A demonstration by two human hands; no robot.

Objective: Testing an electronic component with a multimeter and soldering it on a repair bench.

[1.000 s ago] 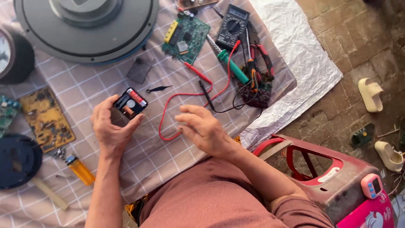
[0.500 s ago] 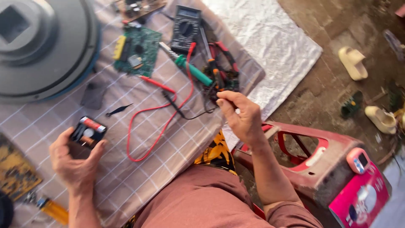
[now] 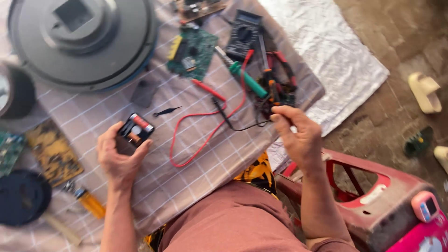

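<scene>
My left hand [image 3: 119, 156] grips a small black box [image 3: 134, 130] with red and copper parts inside, low over the checked cloth [image 3: 186, 186]. Off to the right, my right hand [image 3: 298, 135] pinches at the tangle of pliers and tools [image 3: 275, 91] near the cloth's right edge, fingers closed at the black lead; what it grips is blurred. A red test lead [image 3: 200, 126] loops across the cloth between my hands. Further back lie a black multimeter [image 3: 242, 35], a green-handled tool [image 3: 247, 79] and a green circuit board [image 3: 191, 53].
A large grey round housing [image 3: 84, 42] fills the back left. A yellow-brown circuit board [image 3: 51, 151], a dark round part [image 3: 21, 196] and a yellow lighter [image 3: 91, 203] lie at left. A red plastic stool [image 3: 373, 196], a white cloth [image 3: 336, 60] and sandals [image 3: 424, 91] are at right.
My right hand has moved from the cloth in front of me up and right to the tool pile. My left hand still holds the box. The camera has swung right.
</scene>
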